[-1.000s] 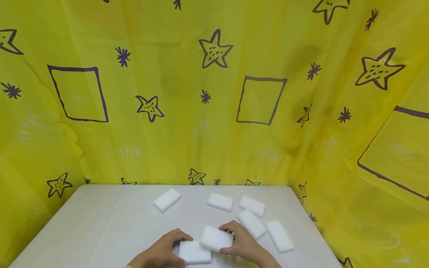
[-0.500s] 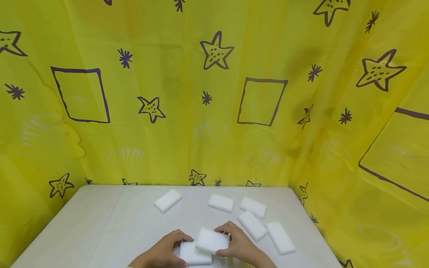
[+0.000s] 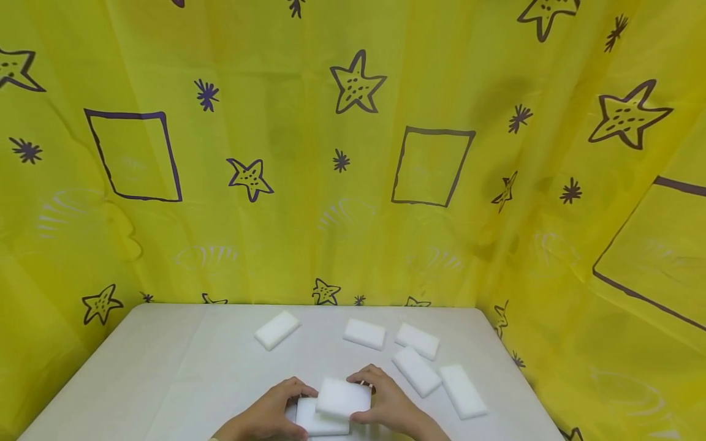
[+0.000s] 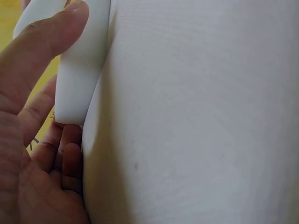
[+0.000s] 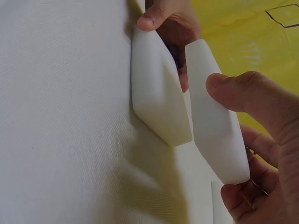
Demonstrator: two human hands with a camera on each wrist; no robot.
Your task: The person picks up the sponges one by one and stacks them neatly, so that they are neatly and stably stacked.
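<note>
My left hand (image 3: pixel 270 411) grips a white sponge block (image 3: pixel 322 422) that lies flat on the table, thumb on its near edge and fingers at its far edge. Pinched in my right hand (image 3: pixel 390 401) is a second white sponge block (image 3: pixel 344 397), held a little above the first and overlapping its right part in the head view. In the right wrist view a narrow gap shows between the held block (image 5: pixel 215 116) and the lower block (image 5: pixel 156 88). The left wrist view has the left thumb (image 4: pixel 51 37) pressed along the side of the lower block (image 4: pixel 79 84).
Several more white blocks lie on the white table (image 3: pixel 165 367): one at the back left (image 3: pixel 277 330), one at the back middle (image 3: pixel 364 334), and a group at the right, including a slanted block (image 3: pixel 463 391). A yellow curtain (image 3: pixel 298 245) surrounds the table's back and sides.
My right hand has moved left with its block, which now covers more of the lower block. The left hand keeps its grip in the same place.
</note>
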